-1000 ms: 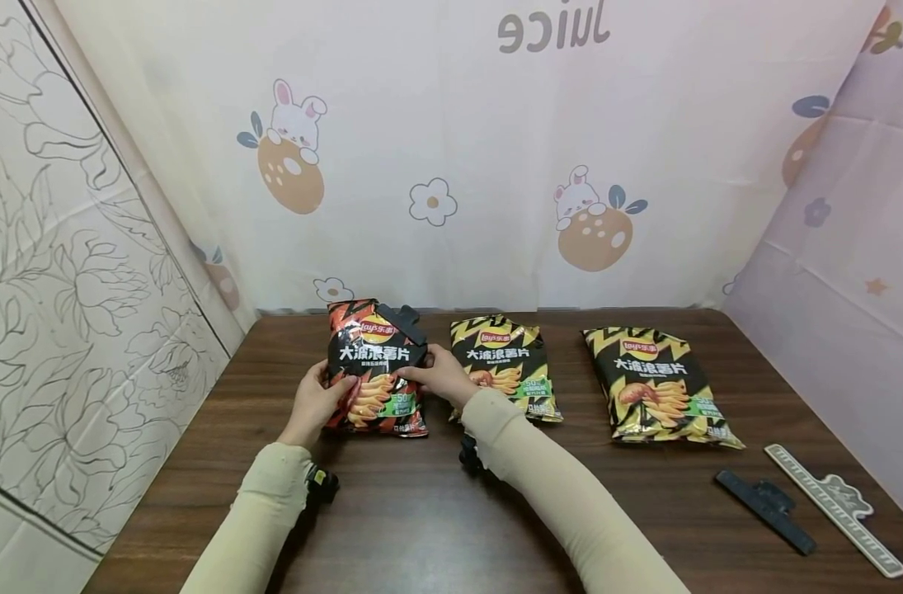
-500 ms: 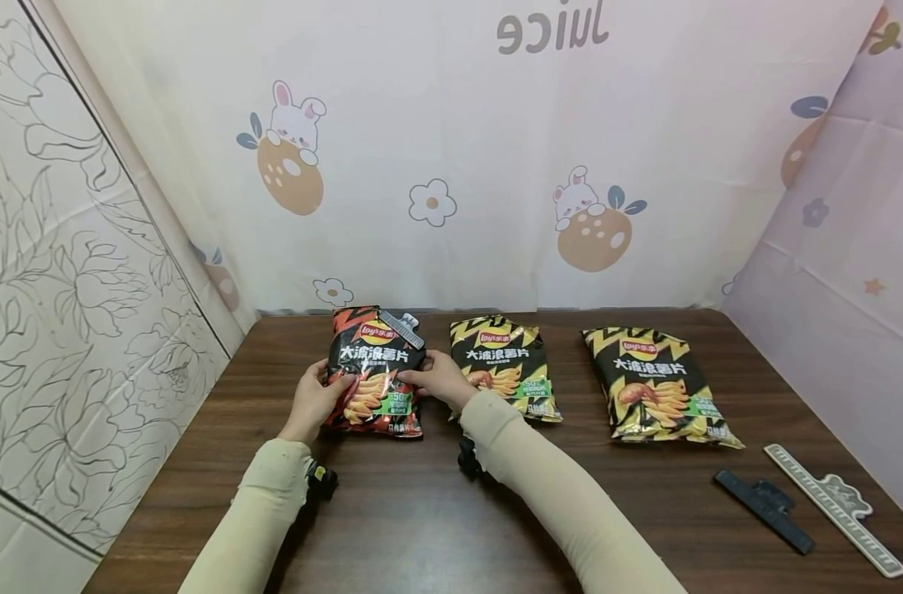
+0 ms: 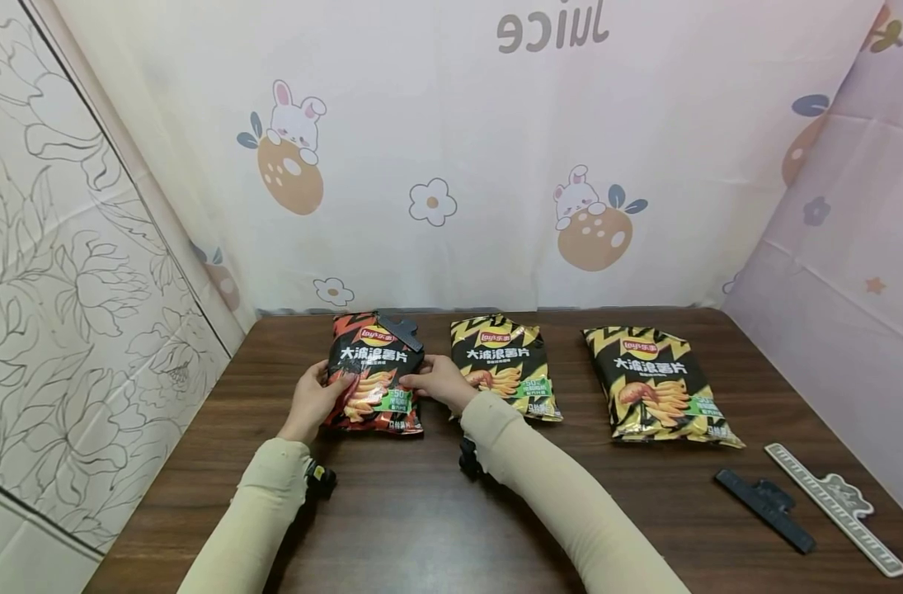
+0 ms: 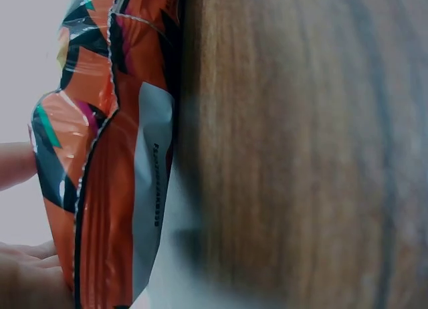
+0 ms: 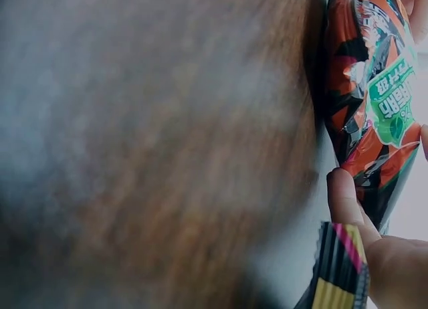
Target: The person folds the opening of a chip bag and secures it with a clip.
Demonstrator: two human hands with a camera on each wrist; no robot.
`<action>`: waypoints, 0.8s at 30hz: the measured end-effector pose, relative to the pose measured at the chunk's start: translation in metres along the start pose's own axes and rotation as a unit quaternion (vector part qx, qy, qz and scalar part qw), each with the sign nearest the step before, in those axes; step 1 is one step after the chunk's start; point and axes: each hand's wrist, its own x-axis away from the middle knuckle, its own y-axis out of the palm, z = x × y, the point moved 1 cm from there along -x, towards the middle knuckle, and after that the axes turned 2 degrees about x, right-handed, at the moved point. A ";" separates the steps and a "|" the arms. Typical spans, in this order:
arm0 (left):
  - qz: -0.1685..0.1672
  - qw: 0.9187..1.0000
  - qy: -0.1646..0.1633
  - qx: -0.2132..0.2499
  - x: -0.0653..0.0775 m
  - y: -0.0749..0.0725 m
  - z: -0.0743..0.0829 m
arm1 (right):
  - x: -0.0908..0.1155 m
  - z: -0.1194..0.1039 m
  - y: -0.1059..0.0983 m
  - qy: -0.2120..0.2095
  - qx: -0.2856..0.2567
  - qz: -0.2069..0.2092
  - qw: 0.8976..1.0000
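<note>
A red and black bag of potato chips (image 3: pixel 362 367) is at the back left of the table, front side up. A dark bag clip (image 3: pixel 401 331) sits slanted across its top right corner. My left hand (image 3: pixel 313 402) grips the bag's left edge, thumb on the front. On the opposite edge my right hand (image 3: pixel 442 382) pinches it, its thumb also on the printed front. The left wrist view has the bag's crimped side (image 4: pixel 100 162) close beside the wooden surface. In the right wrist view, fingers (image 5: pixel 344 195) press against the bag's edge.
Right beside my right hand lies a yellow and black chip bag (image 3: pixel 503 363), and a similar bag (image 3: pixel 655 384) is farther right. A black clip (image 3: pixel 764 510) and a long white clip (image 3: pixel 833 507) lie at the front right. A curtain (image 3: pixel 488 247) hangs along the table's back edge.
The top of the red chip bag has come down a little and tipped, with its clip lower. Both hands keep their hold and barely shift. The other bags and clips have stayed put.
</note>
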 end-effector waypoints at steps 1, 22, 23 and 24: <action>-0.001 1.000 0.001 -0.002 0.000 0.000 0.000 | 0.000 0.000 0.000 -0.001 -0.001 -0.002 1.000; -0.018 1.000 0.009 -0.019 -0.003 -0.005 0.000 | 0.005 0.001 0.000 -0.005 0.007 -0.017 1.000; -0.018 1.000 0.010 -0.022 -0.003 -0.005 0.000 | 0.005 0.001 0.000 -0.004 0.009 -0.016 1.000; -0.018 1.000 0.011 -0.023 -0.003 -0.005 0.000 | 0.005 0.001 0.000 -0.003 0.011 -0.014 1.000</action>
